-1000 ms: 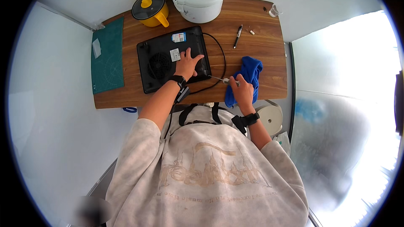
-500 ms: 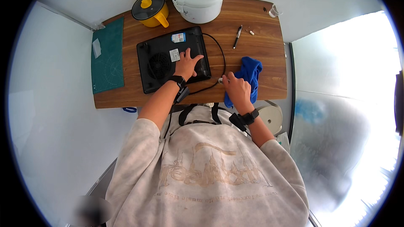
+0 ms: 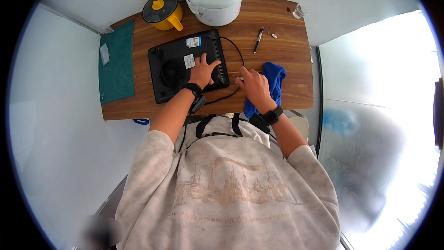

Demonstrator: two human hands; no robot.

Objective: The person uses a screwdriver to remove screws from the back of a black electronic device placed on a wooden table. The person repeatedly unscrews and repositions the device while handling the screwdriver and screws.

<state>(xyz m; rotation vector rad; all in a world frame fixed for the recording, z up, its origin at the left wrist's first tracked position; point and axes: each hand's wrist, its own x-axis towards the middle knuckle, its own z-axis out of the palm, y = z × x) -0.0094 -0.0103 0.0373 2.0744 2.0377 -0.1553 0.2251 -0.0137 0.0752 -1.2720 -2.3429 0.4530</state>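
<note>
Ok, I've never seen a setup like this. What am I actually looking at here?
There is no machine: these are a person's own bare hands, seen from above by a fisheye camera worn on the head, so straight edges look bent. The left hand lies spread on a flat black appliance. The right hand grips a small whitish object, mostly hidden from view. Also on the wooden table are a blue cloth, a pen, a green mat, a yellow pot and a white lidded pot.

The shiny wall (image 3: 374,88) on your right glares white, edges bend into black, and a dark blob (image 3: 101,235) low left is blurry.
</note>
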